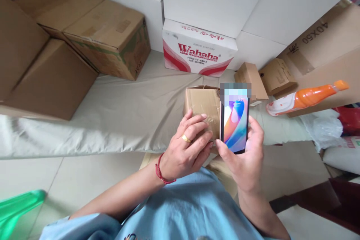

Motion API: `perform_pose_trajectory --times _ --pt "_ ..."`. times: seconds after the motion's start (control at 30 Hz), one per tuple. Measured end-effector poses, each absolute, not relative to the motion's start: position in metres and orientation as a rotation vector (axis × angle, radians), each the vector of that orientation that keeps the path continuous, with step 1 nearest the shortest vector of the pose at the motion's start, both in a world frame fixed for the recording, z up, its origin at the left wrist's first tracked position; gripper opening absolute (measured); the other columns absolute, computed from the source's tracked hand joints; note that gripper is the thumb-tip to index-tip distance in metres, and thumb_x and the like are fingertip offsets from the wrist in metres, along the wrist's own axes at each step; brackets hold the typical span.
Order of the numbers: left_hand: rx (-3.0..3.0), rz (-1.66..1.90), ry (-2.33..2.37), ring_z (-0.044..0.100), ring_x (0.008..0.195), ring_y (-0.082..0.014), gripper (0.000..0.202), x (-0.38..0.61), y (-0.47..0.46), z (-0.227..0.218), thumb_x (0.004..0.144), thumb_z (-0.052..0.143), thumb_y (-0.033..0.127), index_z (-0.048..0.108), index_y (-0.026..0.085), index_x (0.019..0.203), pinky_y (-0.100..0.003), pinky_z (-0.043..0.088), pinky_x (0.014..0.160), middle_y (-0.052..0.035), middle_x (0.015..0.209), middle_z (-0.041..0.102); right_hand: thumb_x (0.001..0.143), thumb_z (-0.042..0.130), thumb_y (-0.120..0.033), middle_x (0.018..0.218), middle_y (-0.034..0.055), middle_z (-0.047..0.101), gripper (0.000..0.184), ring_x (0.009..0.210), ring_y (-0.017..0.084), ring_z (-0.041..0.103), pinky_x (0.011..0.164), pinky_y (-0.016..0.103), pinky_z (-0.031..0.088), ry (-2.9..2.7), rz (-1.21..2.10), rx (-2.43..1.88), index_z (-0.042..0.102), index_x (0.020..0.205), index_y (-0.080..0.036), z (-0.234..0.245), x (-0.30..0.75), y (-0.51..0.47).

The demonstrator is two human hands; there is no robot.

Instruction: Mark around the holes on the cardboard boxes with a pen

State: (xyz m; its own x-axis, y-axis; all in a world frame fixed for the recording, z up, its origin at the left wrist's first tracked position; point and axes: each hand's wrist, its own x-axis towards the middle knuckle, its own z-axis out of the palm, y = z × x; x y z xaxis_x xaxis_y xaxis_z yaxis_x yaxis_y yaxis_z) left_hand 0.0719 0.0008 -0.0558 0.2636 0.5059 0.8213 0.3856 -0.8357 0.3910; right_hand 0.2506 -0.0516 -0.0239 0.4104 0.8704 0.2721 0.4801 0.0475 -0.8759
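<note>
One large, plain brown cardboard carton (56, 82) is seen at the far left, beside a long brown cardboard carton with green bands (112, 41); both are set on a pale grey-green sheet (135, 108). Toward the middle, the left hand (188, 150), on which a red woven bracelet (159, 170) is worn, is held with loosely bent fingers, and nothing is seen gripped by it. Beyond its fingertips, a small taped brown cardboard box (204, 99) is placed; whether it is touched cannot be told. Just to the right, a rectangular dark-edged smartphone (234, 125) is clasped between thumb and fingers of the right hand (249, 152), its lower part gripped and its lit screen turned toward the wearer. The step in hand is judged to be viewing that screen; for any tap, the left fingers would need to be brought rightward. Farther right, an orange-and-white plastic bottle (309, 99) is seen.
</note>
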Motion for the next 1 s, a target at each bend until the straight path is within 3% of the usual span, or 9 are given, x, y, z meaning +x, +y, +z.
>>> perform_pose_trajectory --times 0.2,0.4,0.53,0.7,0.8,0.9,1.0 --pt "2.371 1.626 0.846 0.071 0.135 -0.0320 0.034 0.072 0.000 -0.059 0.097 0.072 0.015 0.066 0.022 0.130 -0.063 0.056 0.124 -0.0100 0.119 0.074 0.075 0.096 -0.050 0.142 0.0159 0.066 0.099 0.114 0.032 0.073 0.095 0.046 0.065 -1.194 0.507 -1.601 0.046 0.157 -0.026 -0.022 0.246 -0.053" --pt "2.162 1.866 0.928 0.064 0.140 -0.0351 0.035 0.063 0.003 -0.064 0.100 0.067 0.022 0.064 0.018 0.135 -0.056 0.060 0.116 -0.0161 0.131 0.064 0.076 0.093 -0.054 0.132 0.0136 0.070 0.099 0.099 0.025 0.074 0.087 0.040 0.064 -1.059 0.554 -1.606 0.045 0.157 -0.024 -0.037 0.292 -0.040" --pt "2.030 1.806 1.166 0.064 0.138 -0.0313 0.029 0.049 0.011 -0.077 0.104 0.065 0.021 0.063 0.020 0.133 -0.056 0.057 0.119 -0.0145 0.132 0.064 0.066 0.090 -0.062 0.121 0.0122 0.074 0.107 0.098 0.027 0.074 0.092 0.043 0.063 -0.884 0.408 -1.888 0.047 0.154 -0.019 -0.078 0.367 -0.026" --pt "1.699 1.550 1.348 0.067 0.129 -0.0258 0.024 0.037 0.030 -0.115 0.108 0.060 0.029 0.065 0.022 0.131 -0.045 0.065 0.104 -0.0129 0.132 0.065 0.051 0.091 -0.063 0.121 0.0168 0.078 0.109 0.109 0.037 0.074 0.105 0.052 0.060 -0.733 0.309 -2.444 0.057 0.144 -0.017 -0.136 0.441 -0.027" --pt "1.488 1.384 1.366 0.066 0.132 -0.0272 0.035 0.034 0.049 -0.140 0.101 0.056 0.025 0.068 0.021 0.133 -0.047 0.065 0.105 -0.0132 0.137 0.064 0.051 0.088 -0.066 0.125 0.0207 0.077 0.110 0.115 0.040 0.073 0.107 0.054 0.059 -0.744 0.364 -2.494 0.057 0.144 -0.016 -0.156 0.455 -0.031" --pt "1.386 1.244 1.279 0.060 0.145 -0.0318 0.060 0.033 0.069 -0.159 0.084 0.058 0.019 0.066 0.023 0.143 -0.055 0.059 0.115 -0.0136 0.152 0.059 0.054 0.086 -0.067 0.129 0.0235 0.075 0.111 0.121 0.042 0.072 0.112 0.057 0.056 -0.804 0.389 -2.520 0.055 0.146 -0.014 -0.165 0.460 -0.028" --pt "1.420 1.141 1.169 0.055 0.153 -0.0344 0.078 0.036 0.085 -0.171 0.077 0.061 0.018 0.059 0.026 0.155 -0.058 0.054 0.120 -0.0138 0.162 0.056 0.056 0.088 -0.063 0.141 0.0299 0.068 0.102 0.139 0.049 0.061 0.123 0.066 0.042 -0.878 0.376 -2.550 0.060 0.141 -0.013 -0.162 0.461 -0.021"
